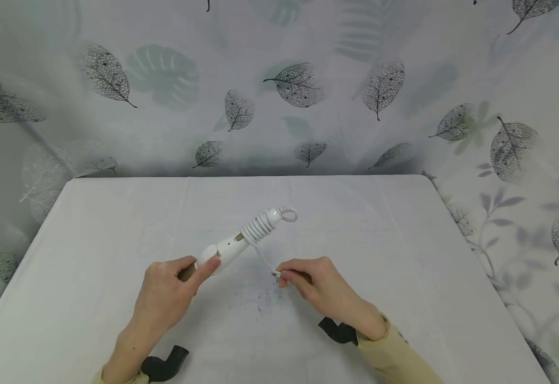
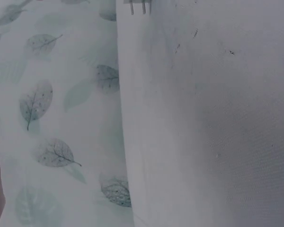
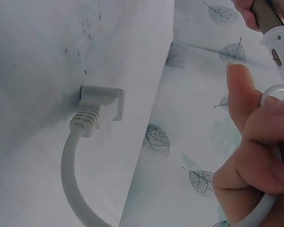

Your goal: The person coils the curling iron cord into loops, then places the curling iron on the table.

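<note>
A white curling iron (image 1: pixel 231 247) slants up to the right over the table, its cord (image 1: pixel 258 228) wound in several turns round the handle. My left hand (image 1: pixel 166 290) grips its lower-left end, with the thumb on top. In the right wrist view its brownish metal barrel (image 3: pixel 266 16) shows between the left fingers. My right hand (image 1: pixel 319 285) pinches the loose cord near the plug; in the right wrist view that cord runs through the curled fingers (image 3: pixel 255 165). The white plug (image 3: pixel 102 99) hangs from a loop of cord, and its metal prongs (image 2: pixel 137 7) show in the left wrist view.
A white table (image 1: pixel 380 234) spreads under both hands, with small dark specks (image 1: pixel 260 304) near its middle. Leaf-patterned cloth (image 1: pixel 260 128) hangs behind and beside it. Black curved pieces (image 1: pixel 166 365) sit at both wrists.
</note>
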`<state>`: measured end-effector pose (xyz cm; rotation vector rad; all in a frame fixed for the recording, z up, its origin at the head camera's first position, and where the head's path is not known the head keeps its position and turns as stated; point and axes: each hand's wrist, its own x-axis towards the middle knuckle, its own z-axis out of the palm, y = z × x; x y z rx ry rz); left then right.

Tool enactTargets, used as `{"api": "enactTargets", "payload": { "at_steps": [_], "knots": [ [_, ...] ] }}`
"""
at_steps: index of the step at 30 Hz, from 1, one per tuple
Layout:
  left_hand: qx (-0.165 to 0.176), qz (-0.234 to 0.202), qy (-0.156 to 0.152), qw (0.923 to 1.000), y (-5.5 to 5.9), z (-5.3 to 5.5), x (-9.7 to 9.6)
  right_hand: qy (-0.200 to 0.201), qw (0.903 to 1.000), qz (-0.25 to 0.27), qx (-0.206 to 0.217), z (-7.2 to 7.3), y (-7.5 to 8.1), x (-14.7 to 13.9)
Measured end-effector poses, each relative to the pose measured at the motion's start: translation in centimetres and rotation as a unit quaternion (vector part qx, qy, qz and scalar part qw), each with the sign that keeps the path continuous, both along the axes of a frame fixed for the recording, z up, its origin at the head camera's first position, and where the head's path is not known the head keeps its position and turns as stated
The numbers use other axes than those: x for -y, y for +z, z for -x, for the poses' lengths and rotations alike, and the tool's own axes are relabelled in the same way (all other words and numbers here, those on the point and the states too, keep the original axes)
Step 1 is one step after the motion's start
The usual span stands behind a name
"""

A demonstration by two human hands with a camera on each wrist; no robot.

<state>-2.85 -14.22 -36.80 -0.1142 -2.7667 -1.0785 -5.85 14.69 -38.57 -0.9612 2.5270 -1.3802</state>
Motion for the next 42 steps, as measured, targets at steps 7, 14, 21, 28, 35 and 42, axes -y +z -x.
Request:
{"api": "enactTargets", "payload": {
  "at_steps": [7, 14, 21, 28, 35, 42],
  "knots": [
    [-0.041, 0.003, -0.03, 0.9987, -0.3, -0.1, -0.3, -0.023, 0.999, -0.039, -0.002, 0.2, -0.3, -0.2],
    [-0.063, 0.003, -0.065, 0.9959, -0.6, -0.3, -0.5, -0.035, 0.998, -0.05, 0.02, 0.3, -0.2, -0.3],
    [-0.069, 0.004, -0.104, 0.9922, -0.6, -0.4, -0.7, -0.031, 0.998, -0.054, 0.012, 0.6, -0.2, -0.5],
    [-0.031, 0.009, -0.153, 0.9877, -0.5, -0.5, -0.7, -0.048, 0.9967, -0.064, 0.015, 0.6, -0.2, -1.2],
    [-0.017, 0.003, -0.204, 0.9787, -0.6, -0.6, -0.6, -0.045, 0.9971, -0.059, -0.015, 1.1, -0.5, -1.5],
    [0.002, 0.009, -0.223, 0.9748, -0.5, -0.6, -0.6, -0.035, 0.9971, -0.064, -0.023, 1.3, -0.4, -1.3]
  ]
}}
